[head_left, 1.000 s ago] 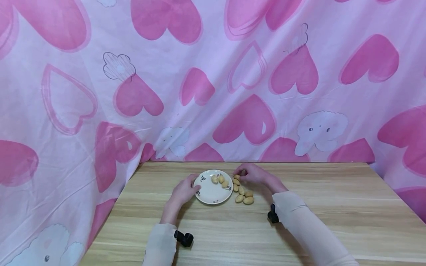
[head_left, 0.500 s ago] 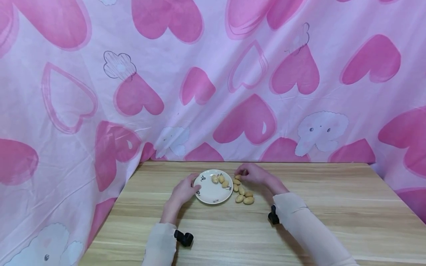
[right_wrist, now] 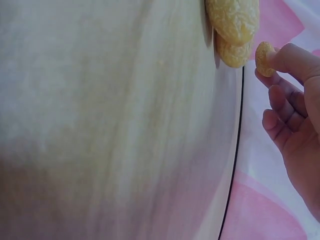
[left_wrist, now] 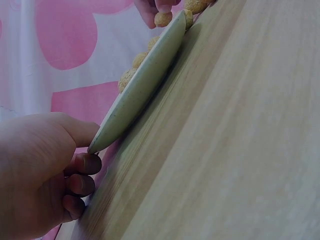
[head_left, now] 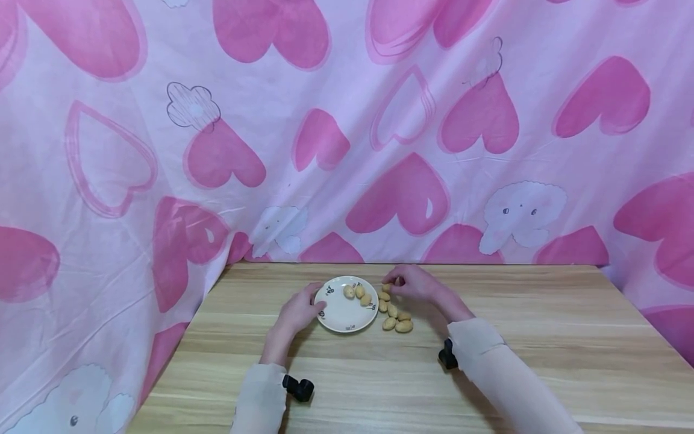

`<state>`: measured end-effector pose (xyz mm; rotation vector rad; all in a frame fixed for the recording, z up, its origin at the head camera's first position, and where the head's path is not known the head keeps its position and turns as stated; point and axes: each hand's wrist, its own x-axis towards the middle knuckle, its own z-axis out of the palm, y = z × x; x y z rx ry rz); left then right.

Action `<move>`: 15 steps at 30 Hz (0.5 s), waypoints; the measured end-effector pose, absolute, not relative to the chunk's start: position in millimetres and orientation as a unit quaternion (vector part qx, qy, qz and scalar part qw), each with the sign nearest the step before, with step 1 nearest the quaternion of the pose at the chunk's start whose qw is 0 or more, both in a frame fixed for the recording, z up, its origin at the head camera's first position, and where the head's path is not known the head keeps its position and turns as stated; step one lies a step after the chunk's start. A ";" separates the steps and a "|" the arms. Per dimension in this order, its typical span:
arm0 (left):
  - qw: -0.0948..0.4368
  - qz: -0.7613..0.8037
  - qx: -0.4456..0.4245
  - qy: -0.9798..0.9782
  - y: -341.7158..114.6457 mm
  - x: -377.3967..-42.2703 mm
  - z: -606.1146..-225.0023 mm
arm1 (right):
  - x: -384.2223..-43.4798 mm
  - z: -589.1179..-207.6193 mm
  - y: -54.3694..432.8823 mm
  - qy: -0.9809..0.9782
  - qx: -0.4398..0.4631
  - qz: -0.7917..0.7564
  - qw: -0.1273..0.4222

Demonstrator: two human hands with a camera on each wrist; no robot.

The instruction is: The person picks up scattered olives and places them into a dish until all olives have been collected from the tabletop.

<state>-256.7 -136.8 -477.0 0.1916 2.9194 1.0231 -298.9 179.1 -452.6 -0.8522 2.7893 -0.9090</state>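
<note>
My left hand point(head_left: 297, 310) pinches the left rim of a small white plate point(head_left: 338, 313) with printed figures, thumb above and fingers curled below, as the left wrist view shows. Three wrinkled yellow-brown oval pieces point(head_left: 349, 292) lie on the plate's far right part. Just beyond the plate's right edge, my right hand point(head_left: 414, 283) pinches one more wrinkled oval piece point(right_wrist: 264, 59) between thumb and index finger. Its other fingers are loosely bent. Several loose oval pieces point(head_left: 403, 326) lie on the table close to the plate's right side, below the right hand.
Both hands work over a light wood-grain table point(head_left: 347, 380). A pink curtain point(head_left: 325, 199) with hearts hangs right behind its far edge and along the left side. Black wrist cameras point(head_left: 298, 389) sit on both sleeves.
My right wrist and sleeve have shifted slightly toward the lower right, while the fingers stay at the same spot. The left hand and the plate look unchanged.
</note>
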 end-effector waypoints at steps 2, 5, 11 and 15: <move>0.021 0.330 0.062 0.942 -136.9 -256.7 -476.7 | -297.2 -452.0 178.4 0.912 -0.280 -0.298 0.038; 0.023 0.332 0.062 0.941 -136.9 -257.2 -477.1 | -293.9 -451.9 176.8 0.911 -0.283 -0.299 0.031; 0.025 0.335 0.059 0.940 -137.1 -257.1 -477.8 | -286.2 -450.4 172.3 0.904 -0.304 -0.299 0.022; 0.026 0.337 0.058 0.939 -136.8 -257.5 -477.6 | -282.9 -451.3 170.1 0.898 -0.328 -0.292 0.012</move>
